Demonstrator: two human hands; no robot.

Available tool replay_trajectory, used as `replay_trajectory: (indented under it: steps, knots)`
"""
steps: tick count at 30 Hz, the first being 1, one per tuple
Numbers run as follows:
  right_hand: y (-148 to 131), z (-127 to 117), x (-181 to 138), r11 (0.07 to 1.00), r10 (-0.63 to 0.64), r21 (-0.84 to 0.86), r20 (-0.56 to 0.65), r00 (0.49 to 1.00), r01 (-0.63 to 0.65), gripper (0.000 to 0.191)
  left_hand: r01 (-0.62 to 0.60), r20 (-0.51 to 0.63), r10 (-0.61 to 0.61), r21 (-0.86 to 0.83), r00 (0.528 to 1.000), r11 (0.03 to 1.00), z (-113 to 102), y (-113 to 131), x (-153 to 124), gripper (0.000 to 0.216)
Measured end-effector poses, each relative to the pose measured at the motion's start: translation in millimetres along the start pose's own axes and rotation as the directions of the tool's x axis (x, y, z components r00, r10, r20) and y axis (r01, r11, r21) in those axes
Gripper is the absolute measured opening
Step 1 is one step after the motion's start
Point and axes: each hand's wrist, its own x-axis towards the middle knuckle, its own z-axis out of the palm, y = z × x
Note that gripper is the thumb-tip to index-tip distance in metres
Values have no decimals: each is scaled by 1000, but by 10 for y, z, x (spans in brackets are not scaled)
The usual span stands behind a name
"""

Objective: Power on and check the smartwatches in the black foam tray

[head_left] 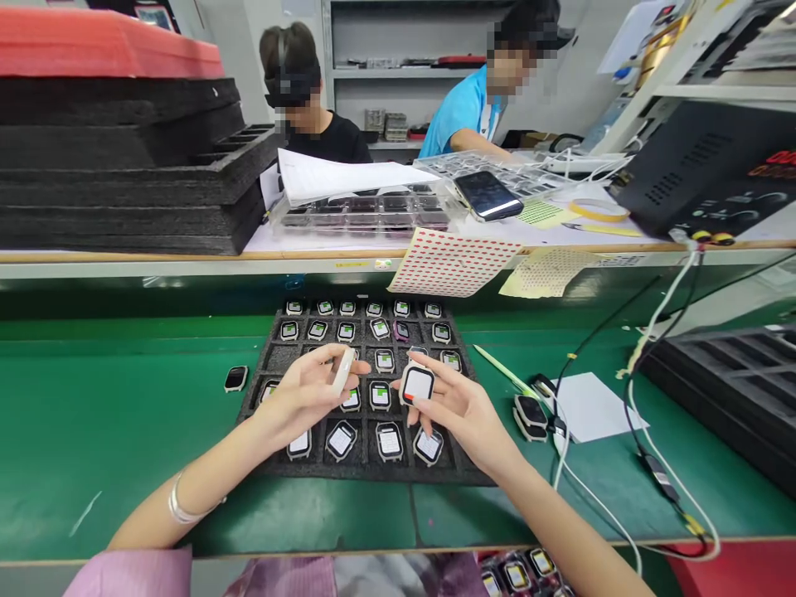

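Note:
My left hand (314, 381) pinches a pale smartwatch case (342, 371), turned edge-on so its screen is hidden. In my right hand (457, 398) is another smartwatch (417, 385); its lit screen is white with a red patch at the bottom. Both hands hover over a black foam tray (279, 358) whose compartments hold several watch cases, most with lit white-and-green screens. Along the tray's near row, one watch (389, 441) shows a mostly white screen. A purple-edged watch (401, 331) sits further back. My fingers hide part of the middle rows.
On the green bench lie a dark-screened watch (235, 378) to the left, and stacked watches (531, 416), a pen (503, 367), white paper (600, 406) and cables to the right. Foam trays (124, 182) and a phone (488, 196) occupy the shelf. Two people work beyond.

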Motion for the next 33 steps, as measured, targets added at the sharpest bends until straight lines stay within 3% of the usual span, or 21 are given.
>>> replay_trajectory:
  steps: [4,12,20,23,26,33]
  knots:
    - [-33,-6,-34,1000,9,-25,44,999,-7,61,45,-23,-47,-91,999,995,104,-53,71,42]
    - [-88,37,-10,990,-51,-136,-37,998,45,42,59,-133,-46,99,990,993,75,-197,81,53]
    - [-75,62,20,969,-64,-244,-104,992,37,39,26,-26,-24,68,999,997,164,-246,-7,39]
    - [-46,15,12,964,-63,-263,-87,994,38,41,-71,-8,72,122,997,990,157,-284,-4,29]
    - [-27,4,-2,966,-58,-255,-66,996,39,42,-137,-9,141,185,990,973,136,-312,12,27]
    - [-68,41,-43,974,-63,-221,-37,997,54,43,-108,-82,122,157,989,982,169,-232,4,28]
